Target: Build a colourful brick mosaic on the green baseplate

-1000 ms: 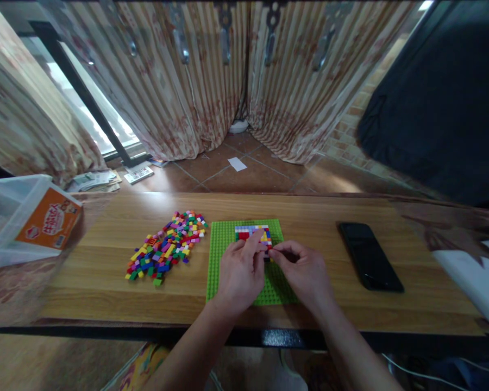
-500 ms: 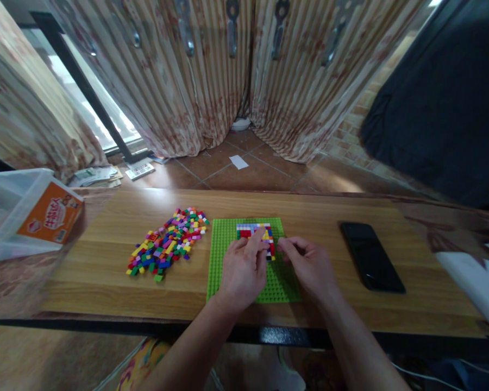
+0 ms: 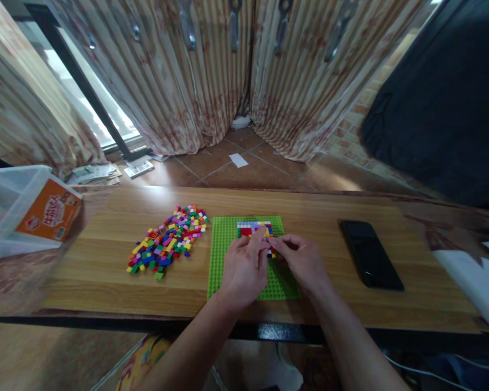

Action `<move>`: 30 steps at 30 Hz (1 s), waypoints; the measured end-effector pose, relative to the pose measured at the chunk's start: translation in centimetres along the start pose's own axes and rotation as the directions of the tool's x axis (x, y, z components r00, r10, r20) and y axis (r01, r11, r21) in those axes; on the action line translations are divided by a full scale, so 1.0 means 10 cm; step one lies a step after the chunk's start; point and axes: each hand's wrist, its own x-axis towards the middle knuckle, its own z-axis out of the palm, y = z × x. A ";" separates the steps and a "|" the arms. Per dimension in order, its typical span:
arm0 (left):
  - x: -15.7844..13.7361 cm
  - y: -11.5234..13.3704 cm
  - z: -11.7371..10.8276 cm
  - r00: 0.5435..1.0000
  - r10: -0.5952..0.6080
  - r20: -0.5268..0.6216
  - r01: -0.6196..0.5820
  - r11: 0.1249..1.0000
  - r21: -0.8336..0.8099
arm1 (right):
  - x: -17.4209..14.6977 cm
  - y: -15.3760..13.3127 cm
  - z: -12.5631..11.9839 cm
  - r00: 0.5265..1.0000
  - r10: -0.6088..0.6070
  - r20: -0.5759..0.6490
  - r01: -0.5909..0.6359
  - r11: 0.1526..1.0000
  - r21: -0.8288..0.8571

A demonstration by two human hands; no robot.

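A green studded baseplate lies on the table, with a block of small toy bricks on its upper middle, in white, red, yellow, blue and black. My left hand rests over these bricks, index finger stretched out across them, and covers part of them. From the right, my right hand reaches the brick block's right edge with thumb and index finger pinched together. Whatever sits in that pinch is too small to make out.
Left of the baseplate is a pile of loose coloured bricks. A black phone lies to the right on the wooden table. At the far left stands a clear plastic box with an orange label. Papers lie at the right edge.
My right hand has moved a little left, bringing its fingertips from beside the brick block onto its right edge. My left hand keeps its place over the bricks.
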 end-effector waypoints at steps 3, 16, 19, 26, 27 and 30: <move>0.00 0.00 0.00 1.000 -0.012 0.009 0.012 1.000 -0.001 | 0.00 0.00 0.01 1.000 0.022 0.012 -0.022 0.999 0.040; 0.04 -0.15 -0.20 0.972 -0.164 -0.167 0.157 0.986 -0.052 | 0.04 0.06 -0.04 0.999 0.020 0.047 -0.017 0.998 -0.058; 0.11 -0.36 -0.34 0.932 -0.284 -0.225 0.302 0.952 0.049 | 0.04 0.07 -0.06 0.998 0.043 0.046 -0.038 0.994 -0.098; 0.11 -0.71 -0.78 0.867 -0.479 -0.134 0.480 0.734 0.480 | 0.08 0.04 -0.10 0.999 0.018 -0.040 -0.024 0.991 -0.134; 0.10 -0.73 -0.81 0.857 -0.502 -0.119 0.487 0.711 0.507 | 0.08 0.05 -0.11 0.999 0.008 -0.044 -0.014 0.990 -0.139; 0.08 -0.76 -0.87 0.843 -0.533 -0.079 0.485 0.687 0.541 | 0.10 0.07 -0.12 0.998 -0.023 -0.051 0.014 0.986 -0.164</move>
